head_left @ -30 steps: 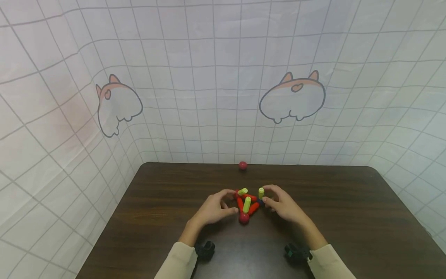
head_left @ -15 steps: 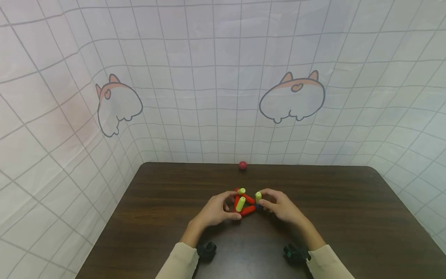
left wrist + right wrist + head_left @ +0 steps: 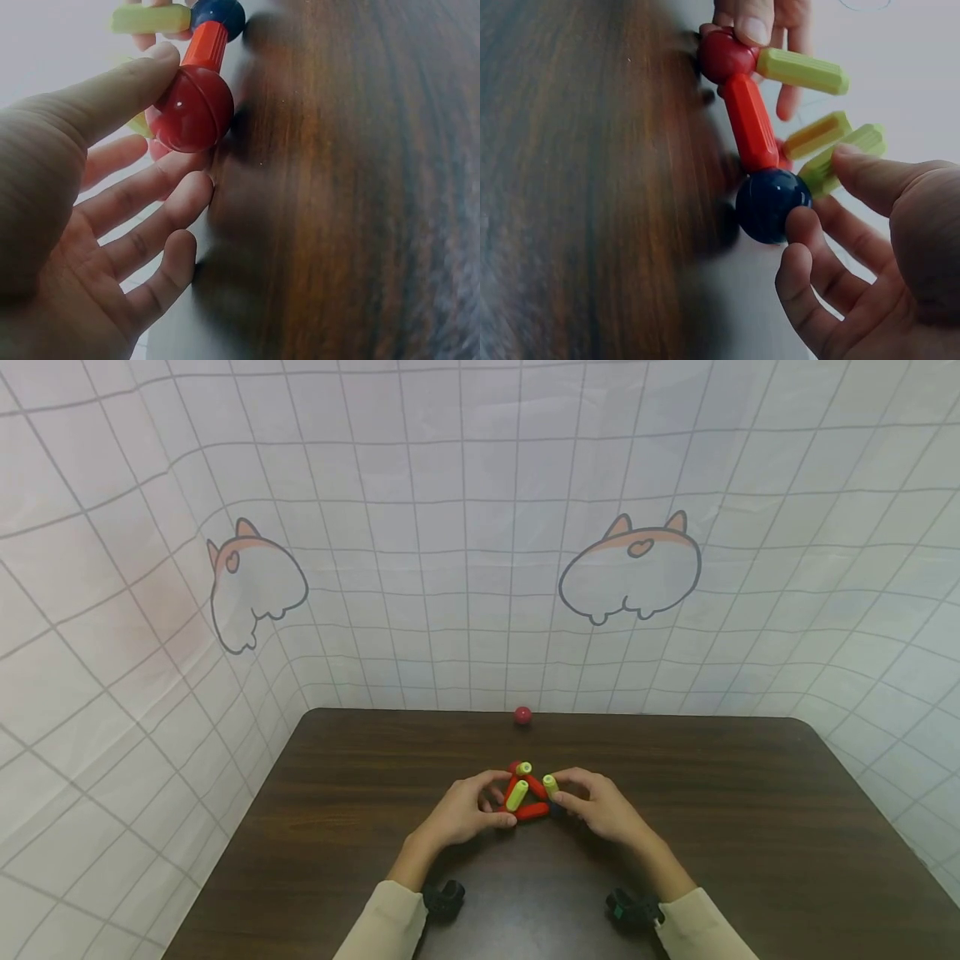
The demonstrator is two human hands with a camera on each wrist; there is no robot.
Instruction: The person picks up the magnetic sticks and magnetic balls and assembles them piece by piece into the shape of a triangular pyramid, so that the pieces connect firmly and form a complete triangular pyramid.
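A triangle of red rods (image 3: 532, 812) joined by balls lies on the table, with yellow-green rods rising from its corners. My left hand (image 3: 461, 810) holds the near-left corner's red ball (image 3: 196, 112), thumb on top and fingers partly hidden behind. From that ball sticks one yellow-green rod (image 3: 802, 70). My right hand (image 3: 609, 806) pinches another yellow-green rod (image 3: 825, 171) above the dark blue ball (image 3: 769, 202), which its other fingers touch. A third yellow-green rod (image 3: 524, 768) leans at the far corner, beside a red ball (image 3: 514, 767) there.
A loose red ball (image 3: 522, 716) sits at the back edge of the dark wooden table (image 3: 360, 760). A white gridded cloth (image 3: 450, 610) hangs behind and at the sides. Black camera mounts (image 3: 444, 900) are strapped to both wrists.
The triangle has turned and shifted slightly left, its near red ball now under my left thumb. My right hand has moved left, and the rod it pinches now tilts leftward.
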